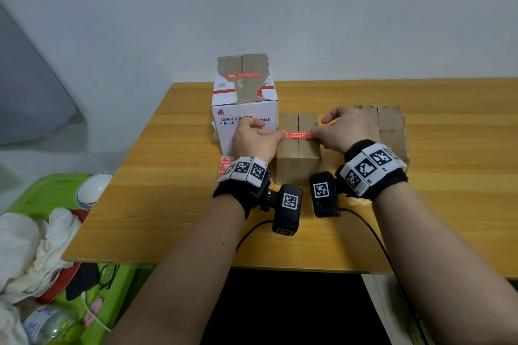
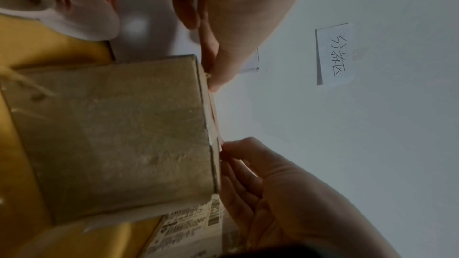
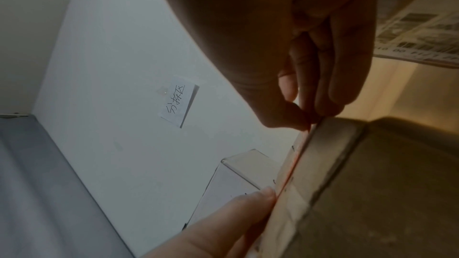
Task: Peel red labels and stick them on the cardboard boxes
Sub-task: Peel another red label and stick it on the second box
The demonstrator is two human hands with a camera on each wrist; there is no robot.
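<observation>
A small brown cardboard box (image 1: 298,161) stands mid-table between my hands. A red label (image 1: 298,134) stretches across its top, over the centre seam. My left hand (image 1: 280,134) pinches the label's left end at the box's left edge. My right hand (image 1: 315,134) pinches the right end between thumb and fingers. Edge-on in the left wrist view, the label (image 2: 215,119) lies just off the box top (image 2: 119,134), with my left hand (image 2: 213,83) at one end. In the right wrist view, my right hand (image 3: 309,123) grips the label (image 3: 289,174).
A white box (image 1: 246,112) with a red label (image 1: 242,75) on top stands behind my left hand. Another brown box (image 1: 391,126) sits to the right. A red label roll (image 1: 226,165) lies under my left wrist. A green bin (image 1: 56,190) of clutter stands left of the wooden table (image 1: 168,204).
</observation>
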